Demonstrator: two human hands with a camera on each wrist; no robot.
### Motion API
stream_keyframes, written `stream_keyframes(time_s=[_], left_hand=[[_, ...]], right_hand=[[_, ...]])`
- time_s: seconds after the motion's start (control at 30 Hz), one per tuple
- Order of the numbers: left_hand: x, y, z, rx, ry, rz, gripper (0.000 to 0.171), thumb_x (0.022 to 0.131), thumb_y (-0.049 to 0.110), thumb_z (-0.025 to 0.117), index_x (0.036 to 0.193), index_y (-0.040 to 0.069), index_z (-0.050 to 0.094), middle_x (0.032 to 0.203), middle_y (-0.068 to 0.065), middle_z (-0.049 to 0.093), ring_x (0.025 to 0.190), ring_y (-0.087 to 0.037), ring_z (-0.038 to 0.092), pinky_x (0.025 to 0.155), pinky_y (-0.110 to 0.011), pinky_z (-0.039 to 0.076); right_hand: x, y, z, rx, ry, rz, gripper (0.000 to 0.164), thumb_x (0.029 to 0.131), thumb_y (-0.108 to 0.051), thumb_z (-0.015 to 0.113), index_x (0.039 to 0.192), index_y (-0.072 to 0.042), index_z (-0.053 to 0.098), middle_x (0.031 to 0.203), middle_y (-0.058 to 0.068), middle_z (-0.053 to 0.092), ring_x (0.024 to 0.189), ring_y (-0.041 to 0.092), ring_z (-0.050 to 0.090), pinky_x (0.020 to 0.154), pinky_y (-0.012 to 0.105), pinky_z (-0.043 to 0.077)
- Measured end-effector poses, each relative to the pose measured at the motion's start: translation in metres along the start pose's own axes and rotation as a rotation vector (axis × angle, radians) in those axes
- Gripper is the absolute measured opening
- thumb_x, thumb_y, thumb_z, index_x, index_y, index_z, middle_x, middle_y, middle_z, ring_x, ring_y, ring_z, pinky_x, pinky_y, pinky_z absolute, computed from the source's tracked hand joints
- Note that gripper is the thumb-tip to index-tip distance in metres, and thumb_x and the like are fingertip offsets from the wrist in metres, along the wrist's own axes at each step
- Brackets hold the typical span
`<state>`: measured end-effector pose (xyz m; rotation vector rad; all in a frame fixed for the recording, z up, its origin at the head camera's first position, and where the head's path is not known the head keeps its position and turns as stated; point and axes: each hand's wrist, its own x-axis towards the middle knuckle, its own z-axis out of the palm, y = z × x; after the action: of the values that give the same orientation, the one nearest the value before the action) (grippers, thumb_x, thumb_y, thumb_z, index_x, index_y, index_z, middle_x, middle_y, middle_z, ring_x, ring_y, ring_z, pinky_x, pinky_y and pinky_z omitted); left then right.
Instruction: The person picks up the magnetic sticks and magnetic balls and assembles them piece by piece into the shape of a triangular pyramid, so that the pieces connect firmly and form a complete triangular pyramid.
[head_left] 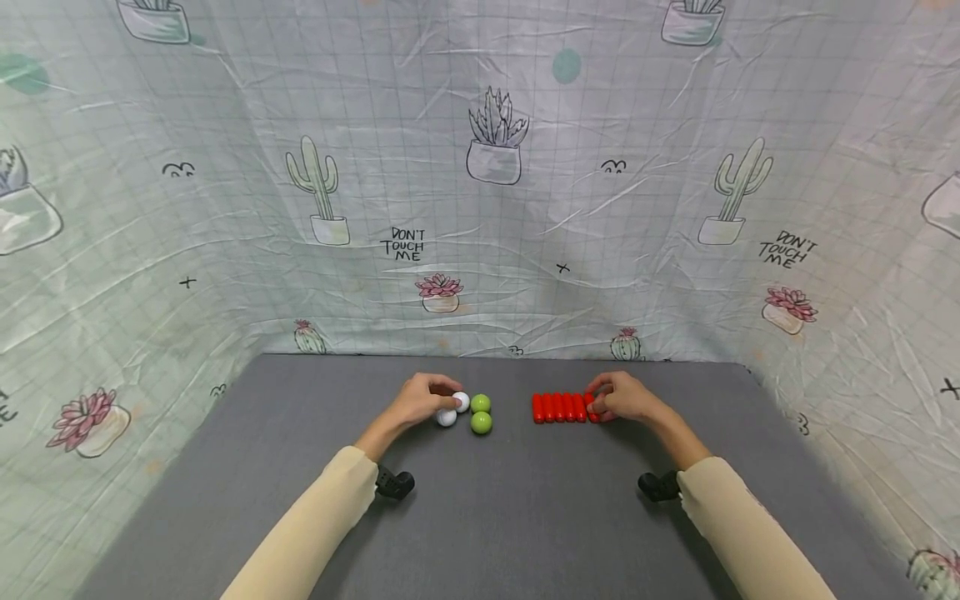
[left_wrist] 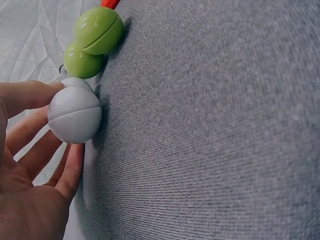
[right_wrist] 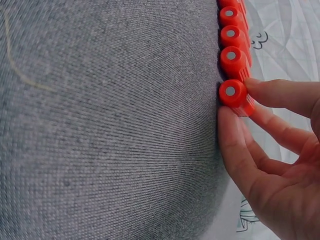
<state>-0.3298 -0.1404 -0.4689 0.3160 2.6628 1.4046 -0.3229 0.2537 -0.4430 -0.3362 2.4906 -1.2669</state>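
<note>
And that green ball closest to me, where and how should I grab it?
I'd pinch the nearer green ball across its left and right sides at mid-height, coming from above and slightly right. It's round, so opposite sides should hold it centred; the other green ball sits right behind it, and the left hand with the white balls is on its left.

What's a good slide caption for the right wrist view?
Right hand pinching the end red cylinder of a row on gray fabric.
</note>
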Motion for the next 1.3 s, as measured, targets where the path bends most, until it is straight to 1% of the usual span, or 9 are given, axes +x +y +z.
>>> stream_keyframes(time_s=[0.17, 0.37, 0.53, 0.67, 0.8, 0.9, 1.03, 1.2, 1.3], left_hand=[[0.0, 0.001, 0.0, -0.03, 0.002, -0.019, 0.027, 0.088, 0.018, 0.08, 0.114, 0.011, 0.079, 0.109, -0.007, 0.078, 0.096, -0.016, 0.069, 0.079, -0.027, 0.053], [0.001, -0.001, 0.001, -0.076, 0.028, -0.014, 0.027, 0.089, 0.016, 0.078, 0.114, 0.007, 0.079, 0.11, -0.011, 0.078, 0.094, -0.015, 0.069, 0.078, -0.026, 0.052], [0.0, -0.002, 0.0, -0.167, 0.057, -0.039, 0.027, 0.091, 0.018, 0.077, 0.115, 0.005, 0.078, 0.113, -0.011, 0.077, 0.094, -0.011, 0.068, 0.081, -0.025, 0.052], [-0.001, -0.003, 0.0, -0.249, 0.071, -0.055, 0.03, 0.093, 0.017, 0.076, 0.12, 0.001, 0.075, 0.114, -0.012, 0.076, 0.091, -0.008, 0.068, 0.086, -0.027, 0.057], [-0.001, -0.005, -0.001, -0.299, 0.084, -0.055, 0.032, 0.094, 0.015, 0.074, 0.121, -0.001, 0.073, 0.115, -0.014, 0.076, 0.092, -0.006, 0.068, 0.091, -0.032, 0.06], [-0.002, -0.007, -0.001, -0.32, 0.104, -0.069, 0.03, 0.094, 0.016, 0.075, 0.12, 0.001, 0.074, 0.115, -0.013, 0.076, 0.093, -0.007, 0.069, 0.089, -0.032, 0.06], [-0.007, -0.009, -0.003, -0.342, 0.134, -0.086, 0.03, 0.094, 0.015, 0.074, 0.12, 0.002, 0.074, 0.117, -0.014, 0.074, 0.092, -0.008, 0.069, 0.086, -0.03, 0.061], [-0.016, -0.011, -0.006, -0.398, 0.171, -0.076, 0.032, 0.095, 0.014, 0.073, 0.123, -0.002, 0.071, 0.118, -0.017, 0.073, 0.092, -0.009, 0.069, 0.089, -0.035, 0.062], [-0.022, -0.01, -0.006, -0.431, 0.202, -0.07, 0.032, 0.094, 0.015, 0.075, 0.12, -0.002, 0.071, 0.11, -0.01, 0.075, 0.089, -0.009, 0.07, 0.088, -0.034, 0.062]], right_hand=[[-0.001, -0.001, 0.0, 0.017, 0.003, 0.008, 0.034, 0.093, 0.003, 0.065, 0.124, 0.015, 0.057, 0.099, 0.025, 0.071, 0.089, 0.026, 0.073, 0.082, 0.046, 0.063], [-0.002, -0.005, 0.001, 0.05, 0.022, 0.04, 0.036, 0.092, 0.004, 0.064, 0.125, 0.015, 0.056, 0.097, 0.022, 0.071, 0.088, 0.024, 0.072, 0.083, 0.045, 0.063], [-0.001, -0.004, 0.001, 0.07, 0.031, 0.058, 0.037, 0.091, 0.004, 0.063, 0.126, 0.013, 0.055, 0.099, 0.02, 0.07, 0.088, 0.022, 0.071, 0.083, 0.044, 0.063], [0.0, -0.003, 0.002, 0.082, 0.044, 0.079, 0.037, 0.091, 0.003, 0.064, 0.126, 0.01, 0.055, 0.099, 0.017, 0.071, 0.087, 0.02, 0.069, 0.081, 0.041, 0.063], [0.0, 0.0, 0.002, 0.095, 0.05, 0.093, 0.038, 0.091, 0.003, 0.064, 0.126, 0.008, 0.055, 0.097, 0.014, 0.071, 0.086, 0.018, 0.068, 0.08, 0.039, 0.063], [-0.001, 0.002, 0.002, 0.104, 0.05, 0.093, 0.039, 0.091, 0.002, 0.065, 0.128, 0.008, 0.055, 0.097, 0.013, 0.071, 0.085, 0.016, 0.068, 0.08, 0.038, 0.063], [-0.003, 0.004, 0.001, 0.116, 0.057, 0.084, 0.04, 0.091, 0.001, 0.065, 0.129, 0.009, 0.054, 0.1, 0.014, 0.071, 0.085, 0.016, 0.067, 0.081, 0.038, 0.063], [-0.007, 0.005, 0.001, 0.121, 0.06, 0.065, 0.042, 0.091, 0.0, 0.064, 0.131, 0.009, 0.053, 0.104, 0.016, 0.068, 0.087, 0.017, 0.066, 0.084, 0.042, 0.063], [-0.011, 0.003, 0.001, 0.125, 0.067, 0.06, 0.043, 0.091, 0.0, 0.064, 0.132, 0.009, 0.053, 0.105, 0.016, 0.068, 0.087, 0.018, 0.067, 0.084, 0.043, 0.063]])
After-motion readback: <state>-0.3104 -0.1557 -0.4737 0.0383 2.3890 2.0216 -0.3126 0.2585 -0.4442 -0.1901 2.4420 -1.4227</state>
